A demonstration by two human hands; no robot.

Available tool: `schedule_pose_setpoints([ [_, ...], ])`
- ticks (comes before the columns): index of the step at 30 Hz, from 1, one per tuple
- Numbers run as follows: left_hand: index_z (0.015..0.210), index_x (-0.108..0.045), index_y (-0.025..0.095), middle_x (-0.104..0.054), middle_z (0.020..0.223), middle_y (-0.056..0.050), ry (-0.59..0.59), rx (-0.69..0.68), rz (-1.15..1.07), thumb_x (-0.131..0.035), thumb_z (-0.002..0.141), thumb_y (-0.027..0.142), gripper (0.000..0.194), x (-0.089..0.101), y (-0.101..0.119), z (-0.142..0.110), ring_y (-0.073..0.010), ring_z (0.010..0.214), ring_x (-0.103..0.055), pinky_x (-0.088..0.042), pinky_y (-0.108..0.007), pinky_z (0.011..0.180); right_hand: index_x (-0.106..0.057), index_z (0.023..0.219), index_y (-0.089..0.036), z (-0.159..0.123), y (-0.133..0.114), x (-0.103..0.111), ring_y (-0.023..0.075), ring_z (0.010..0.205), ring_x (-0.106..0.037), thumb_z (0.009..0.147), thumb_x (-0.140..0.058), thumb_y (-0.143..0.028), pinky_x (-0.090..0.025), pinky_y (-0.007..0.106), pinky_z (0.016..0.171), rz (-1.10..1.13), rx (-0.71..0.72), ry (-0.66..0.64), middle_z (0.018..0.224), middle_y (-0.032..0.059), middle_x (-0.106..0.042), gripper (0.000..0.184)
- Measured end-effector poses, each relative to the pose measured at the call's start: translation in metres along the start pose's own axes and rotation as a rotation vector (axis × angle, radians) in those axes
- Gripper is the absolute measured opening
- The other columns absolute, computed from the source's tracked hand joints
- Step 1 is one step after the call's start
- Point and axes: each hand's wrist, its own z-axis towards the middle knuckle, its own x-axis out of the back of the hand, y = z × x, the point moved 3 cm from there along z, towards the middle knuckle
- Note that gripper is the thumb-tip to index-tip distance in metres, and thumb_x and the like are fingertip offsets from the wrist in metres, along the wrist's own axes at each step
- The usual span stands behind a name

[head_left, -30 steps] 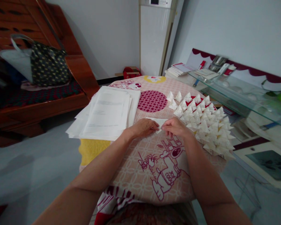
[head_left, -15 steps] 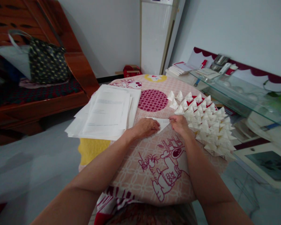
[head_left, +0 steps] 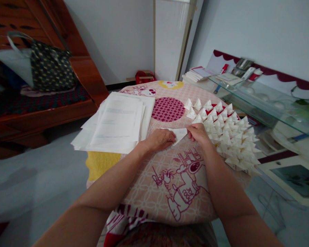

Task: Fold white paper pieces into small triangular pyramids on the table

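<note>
A small folded sheet of white paper (head_left: 179,134), roughly triangular, lies on the pink patterned tablecloth (head_left: 144,185). My left hand (head_left: 161,139) rests over its left part with curled fingers, hiding that side. At the paper's right corner, my right hand (head_left: 197,133) pinches the tip between thumb and fingers. Just beyond the right hand stand many pointed folded-paper pieces (head_left: 225,133), packed in rows. To the left of my hands lies a stack of printed paper sheets (head_left: 115,123).
A glass-topped table (head_left: 262,99) with cups and papers on it adjoins on the right. Behind it is a pile of booklets (head_left: 197,73). A wooden bench (head_left: 87,79) at the left holds a dotted bag (head_left: 51,67). A red box (head_left: 145,77) sits by the wall.
My right hand has shifted very slightly at the paper's right corner. My left hand stays on the paper, and the view has moved a little.
</note>
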Motion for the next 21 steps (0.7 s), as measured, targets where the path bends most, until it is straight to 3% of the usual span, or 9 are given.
schedule_pose_setpoints([
  [5,0.097,-0.079,0.022,-0.076,0.116,-0.005,0.007,0.004,0.005,-0.055,0.093,0.02,0.024,0.0,0.001,0.001,-0.0209,0.103,-0.069,-0.05,-0.029,0.082,-0.059,0.058,-0.017,0.004,-0.004,0.0,0.0103,0.041,-0.047,0.087,-0.059,-0.043,-0.033,0.022,0.041,-0.025,0.068,0.023,0.049,-0.0004,-0.057,0.038],
  [9,0.096,-0.079,0.022,-0.076,0.112,-0.005,0.022,0.006,0.001,-0.056,0.093,0.021,0.023,0.001,0.001,0.0,-0.0207,0.1,-0.07,-0.05,-0.028,0.08,-0.065,0.068,-0.016,0.003,-0.002,-0.001,0.01,0.042,-0.045,0.086,-0.062,-0.047,-0.03,0.022,0.041,-0.013,0.108,-0.073,0.049,-0.0009,-0.057,0.037],
  [13,0.096,-0.079,0.022,-0.076,0.112,-0.006,0.026,0.012,-0.016,-0.057,0.091,0.02,0.022,0.002,0.001,0.0,-0.0199,0.099,-0.07,-0.05,-0.027,0.081,-0.07,0.08,-0.014,-0.009,-0.005,-0.007,0.0087,0.044,-0.048,0.077,-0.072,-0.034,-0.031,0.021,0.043,0.024,0.104,-0.216,0.055,-0.0005,-0.062,0.02],
  [16,0.095,-0.079,0.019,-0.076,0.109,-0.007,0.061,-0.012,-0.086,-0.058,0.091,0.02,0.021,0.001,-0.001,0.0,-0.0184,0.095,-0.07,-0.05,-0.027,0.081,-0.071,0.083,-0.015,-0.018,-0.012,-0.012,0.0091,0.044,-0.049,0.077,-0.069,-0.027,-0.031,0.021,0.043,0.057,0.073,-0.175,0.054,-0.0012,-0.06,0.014],
  [18,0.093,-0.078,0.017,-0.077,0.101,-0.008,0.163,-0.006,-0.172,-0.057,0.091,0.019,0.021,0.004,-0.006,0.0,-0.0167,0.088,-0.069,-0.051,-0.027,0.079,-0.071,0.084,-0.016,-0.022,-0.017,-0.015,0.0103,0.047,-0.052,0.076,-0.066,-0.023,-0.034,0.021,0.044,0.087,0.072,-0.125,0.057,-0.0005,-0.063,0.011],
  [21,0.089,-0.077,0.014,-0.075,0.088,-0.008,0.436,0.11,-0.259,-0.058,0.09,0.021,0.02,0.015,-0.019,-0.005,-0.0154,0.079,-0.065,-0.051,-0.028,0.076,-0.071,0.087,-0.018,-0.025,-0.021,-0.018,0.0125,0.05,-0.056,0.076,-0.064,-0.024,-0.038,0.022,0.047,0.115,0.12,-0.124,0.06,0.0004,-0.065,0.015],
])
